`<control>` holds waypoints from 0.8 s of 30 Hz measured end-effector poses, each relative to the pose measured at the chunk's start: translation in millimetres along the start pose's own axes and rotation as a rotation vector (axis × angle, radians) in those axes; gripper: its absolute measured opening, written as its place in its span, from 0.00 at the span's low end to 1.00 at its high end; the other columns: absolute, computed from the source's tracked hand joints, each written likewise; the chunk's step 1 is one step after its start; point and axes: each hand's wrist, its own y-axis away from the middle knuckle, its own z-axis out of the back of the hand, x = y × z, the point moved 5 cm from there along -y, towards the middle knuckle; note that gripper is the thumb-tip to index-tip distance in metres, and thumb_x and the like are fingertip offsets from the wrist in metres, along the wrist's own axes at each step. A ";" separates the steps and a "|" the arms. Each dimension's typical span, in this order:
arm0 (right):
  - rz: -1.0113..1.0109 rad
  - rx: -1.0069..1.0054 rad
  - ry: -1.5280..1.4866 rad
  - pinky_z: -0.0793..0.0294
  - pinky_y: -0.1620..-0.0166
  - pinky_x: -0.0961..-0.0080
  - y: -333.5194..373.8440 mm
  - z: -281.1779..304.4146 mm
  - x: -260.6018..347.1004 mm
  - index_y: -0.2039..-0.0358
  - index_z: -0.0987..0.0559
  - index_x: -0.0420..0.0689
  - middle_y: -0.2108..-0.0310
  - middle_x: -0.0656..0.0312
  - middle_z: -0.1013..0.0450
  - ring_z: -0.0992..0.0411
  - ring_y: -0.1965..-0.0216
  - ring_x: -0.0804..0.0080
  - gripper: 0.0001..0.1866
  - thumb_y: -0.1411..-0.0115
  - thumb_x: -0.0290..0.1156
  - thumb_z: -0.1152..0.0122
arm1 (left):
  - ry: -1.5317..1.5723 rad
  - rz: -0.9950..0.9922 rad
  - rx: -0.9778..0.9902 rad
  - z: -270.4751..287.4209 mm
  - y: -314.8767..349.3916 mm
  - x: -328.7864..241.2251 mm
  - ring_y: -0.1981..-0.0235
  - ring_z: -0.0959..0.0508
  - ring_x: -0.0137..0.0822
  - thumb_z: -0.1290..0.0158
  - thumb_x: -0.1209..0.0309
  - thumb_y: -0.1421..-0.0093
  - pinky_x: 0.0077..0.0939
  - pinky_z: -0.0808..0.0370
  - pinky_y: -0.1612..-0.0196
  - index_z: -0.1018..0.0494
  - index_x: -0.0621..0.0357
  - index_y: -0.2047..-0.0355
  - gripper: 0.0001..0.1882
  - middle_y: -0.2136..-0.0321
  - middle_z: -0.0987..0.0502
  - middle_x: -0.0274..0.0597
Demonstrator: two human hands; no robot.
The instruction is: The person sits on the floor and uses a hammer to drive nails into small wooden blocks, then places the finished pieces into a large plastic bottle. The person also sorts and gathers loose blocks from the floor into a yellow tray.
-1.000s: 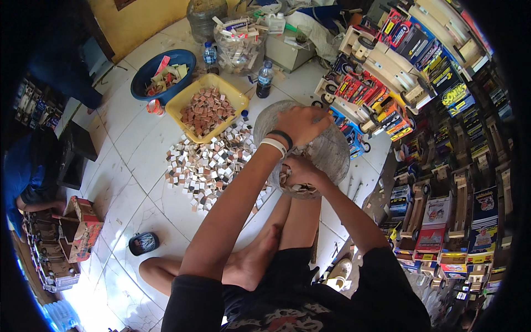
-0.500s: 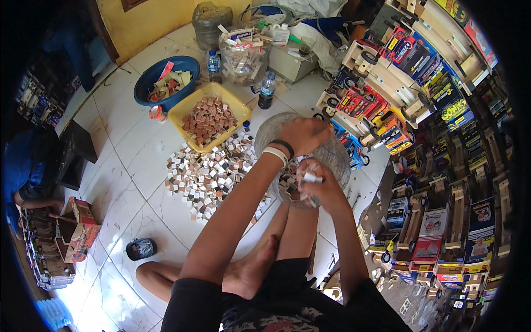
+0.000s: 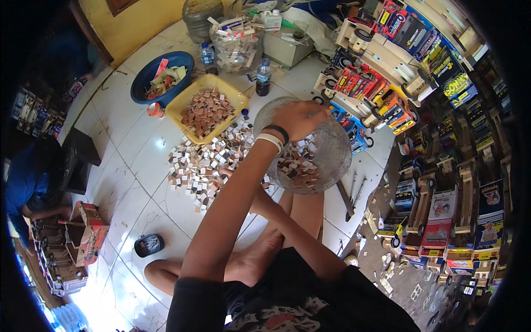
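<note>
My left hand [image 3: 301, 120] is closed on the upper rim of a round, see-through plastic container [image 3: 334, 160], tilted toward me above my leg. Small square tiles [image 3: 298, 166], brown, white and dark, lie inside it. Beneath my left forearm, my right arm crosses to a loose pile of similar tiles [image 3: 196, 171] on the floor. My right hand [image 3: 259, 202] is mostly hidden by that forearm; a stretched-out fingertip shows beyond it at the pile, and the hand looks open. Behind the pile stands a yellow basin [image 3: 180, 99] holding brown tiles.
A blue basin [image 3: 141, 91] of scraps, a dark-filled bottle [image 3: 263, 77] and a bag of wood pieces [image 3: 238, 47] stand at the back. Wooden toy trucks [image 3: 381, 88] are stacked on the right. At left, another person's arm [image 3: 47, 213] reaches to a red box [image 3: 91, 235].
My right hand has left the container, where it held several tiles, and moved left under my left arm to the pile. The container has tipped more, showing more tiles inside.
</note>
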 end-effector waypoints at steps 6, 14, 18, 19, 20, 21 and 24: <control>-0.222 0.192 -0.223 0.37 0.31 0.59 32.4 69.9 52.1 0.36 0.28 0.41 0.35 0.48 0.30 0.34 0.33 0.45 0.32 0.43 0.12 0.49 | 0.005 0.019 0.043 -4.0 -5.6 0.0 0.43 0.21 0.55 0.55 0.39 0.30 0.46 0.28 0.37 0.18 0.43 0.45 0.30 0.48 0.17 0.50; 0.001 0.204 -0.195 0.46 0.25 0.63 45.0 120.0 104.9 0.37 0.26 0.41 0.26 0.43 0.43 0.49 0.22 0.52 0.33 0.42 0.08 0.57 | 0.051 0.053 0.058 -6.6 -8.3 8.9 0.42 0.21 0.57 0.55 0.33 0.35 0.57 0.32 0.35 0.18 0.34 0.43 0.33 0.49 0.16 0.48; -0.226 0.233 -0.673 0.31 0.35 0.67 48.8 159.3 114.8 0.46 0.22 0.37 0.31 0.49 0.35 0.35 0.29 0.58 0.24 0.40 0.11 0.58 | 0.030 0.062 0.050 -5.4 -7.6 8.2 0.43 0.20 0.55 0.55 0.33 0.36 0.53 0.30 0.36 0.18 0.34 0.44 0.32 0.49 0.16 0.47; -0.136 0.295 -0.517 0.31 0.35 0.66 46.0 160.7 117.5 0.46 0.22 0.38 0.31 0.50 0.35 0.33 0.31 0.58 0.26 0.43 0.09 0.57 | 0.043 0.044 0.047 -4.4 -7.4 6.8 0.43 0.20 0.55 0.55 0.33 0.36 0.53 0.30 0.36 0.18 0.35 0.44 0.33 0.49 0.16 0.47; -0.025 0.352 -0.396 0.31 0.34 0.65 44.1 158.6 119.8 0.47 0.21 0.39 0.31 0.50 0.34 0.32 0.32 0.57 0.29 0.47 0.08 0.55 | 0.043 0.037 0.052 -4.0 -7.0 5.4 0.44 0.20 0.56 0.54 0.33 0.36 0.53 0.30 0.36 0.18 0.35 0.44 0.33 0.49 0.16 0.48; 0.094 0.393 -0.272 0.31 0.34 0.64 41.0 154.5 119.0 0.47 0.20 0.40 0.31 0.51 0.34 0.30 0.34 0.57 0.31 0.50 0.07 0.54 | 0.023 0.036 0.060 -3.9 -7.0 3.9 0.44 0.20 0.56 0.54 0.33 0.36 0.54 0.30 0.36 0.17 0.36 0.44 0.33 0.48 0.16 0.48; 0.032 0.427 -0.243 0.29 0.35 0.61 44.4 117.4 98.9 0.51 0.17 0.41 0.31 0.50 0.34 0.31 0.33 0.56 0.33 0.55 0.06 0.55 | -0.007 0.059 0.054 -0.9 -3.4 2.1 0.43 0.20 0.55 0.55 0.39 0.30 0.45 0.28 0.37 0.18 0.45 0.45 0.30 0.48 0.17 0.50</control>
